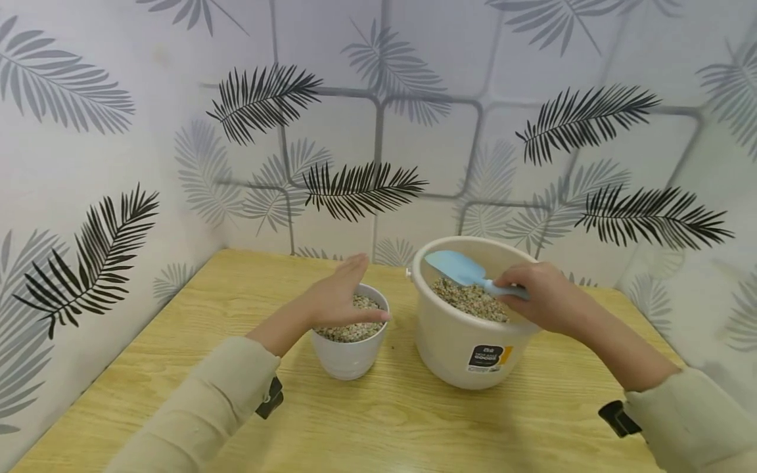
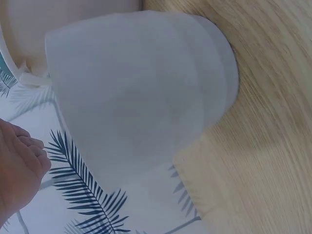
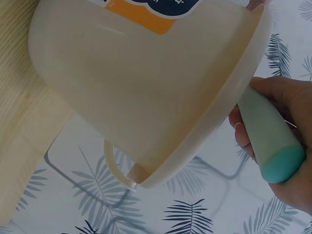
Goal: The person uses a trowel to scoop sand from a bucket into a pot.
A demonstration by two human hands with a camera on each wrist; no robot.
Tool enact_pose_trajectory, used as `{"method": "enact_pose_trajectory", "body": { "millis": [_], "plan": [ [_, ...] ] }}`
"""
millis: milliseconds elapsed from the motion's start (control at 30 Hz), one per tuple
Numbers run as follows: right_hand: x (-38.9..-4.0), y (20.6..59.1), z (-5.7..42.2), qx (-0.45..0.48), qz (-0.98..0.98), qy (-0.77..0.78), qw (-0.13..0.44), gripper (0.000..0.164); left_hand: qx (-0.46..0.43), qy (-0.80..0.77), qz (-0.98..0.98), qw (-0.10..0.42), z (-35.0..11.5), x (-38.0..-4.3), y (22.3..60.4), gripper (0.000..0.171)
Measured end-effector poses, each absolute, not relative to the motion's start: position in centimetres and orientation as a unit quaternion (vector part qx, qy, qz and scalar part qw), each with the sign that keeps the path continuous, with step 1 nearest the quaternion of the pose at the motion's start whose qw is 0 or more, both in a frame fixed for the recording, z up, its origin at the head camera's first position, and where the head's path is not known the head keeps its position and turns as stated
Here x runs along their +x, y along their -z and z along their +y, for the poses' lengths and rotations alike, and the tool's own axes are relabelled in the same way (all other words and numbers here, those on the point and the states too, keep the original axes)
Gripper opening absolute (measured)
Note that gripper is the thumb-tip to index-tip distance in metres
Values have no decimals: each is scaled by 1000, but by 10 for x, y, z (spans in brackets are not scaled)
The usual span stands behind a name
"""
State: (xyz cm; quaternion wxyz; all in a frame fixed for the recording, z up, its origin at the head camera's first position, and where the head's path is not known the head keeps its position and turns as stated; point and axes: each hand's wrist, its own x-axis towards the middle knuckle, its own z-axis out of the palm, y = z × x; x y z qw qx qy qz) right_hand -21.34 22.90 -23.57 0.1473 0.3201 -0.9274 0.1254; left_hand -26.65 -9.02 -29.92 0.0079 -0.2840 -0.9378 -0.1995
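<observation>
My right hand grips the handle of a light blue hand trowel, its blade over the cream bucket. Coarse tan and grey grit lies inside that bucket. In the right wrist view, fingers and thumb curl round the trowel handle beside the bucket's rim. My left hand hovers over a small white pot holding the same kind of grit, thumb and fingers spread with nothing between them. The left wrist view shows the pot's side, the hand at the left edge.
Both containers stand on a light wood-grain table, the bucket right of the pot. A leaf-patterned wall rises behind the table and along both sides. The bucket's handle hangs down on its outside.
</observation>
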Motion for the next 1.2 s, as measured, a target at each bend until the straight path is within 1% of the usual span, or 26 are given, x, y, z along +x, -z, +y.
{"method": "enact_pose_trajectory", "body": {
  "millis": [133,433,567,733,800,933,1000,1067,1167,1200],
  "plan": [
    [-218,239,231,299,-936,-127,137,11,-290,200,-936,2,-79,-266,298,133],
    [-231,248,232,263,-950,-118,121,7,-300,199,-933,-10,-51,-265,292,113],
    [-238,251,231,249,-955,-113,119,8,-304,216,-928,-6,-38,-264,291,111],
    [-244,255,227,246,-955,-105,128,19,-308,212,-928,7,-29,-262,290,112],
    [-245,255,225,244,-955,-99,133,20,-305,208,-930,7,-27,-262,290,114],
    [-247,254,222,236,-958,-95,135,9,-300,205,-932,10,-25,-263,290,113],
    [-248,255,221,230,-960,-97,125,9,-299,207,-931,12,-24,-263,290,112],
    [-249,255,220,226,-962,-97,119,14,-299,209,-931,13,-23,-264,291,111],
    [-250,255,219,223,-964,-96,112,28,-299,210,-931,13,-21,-265,292,110],
    [-250,255,219,225,-963,-93,116,26,-300,210,-930,13,-21,-266,292,109]
  ]
}}
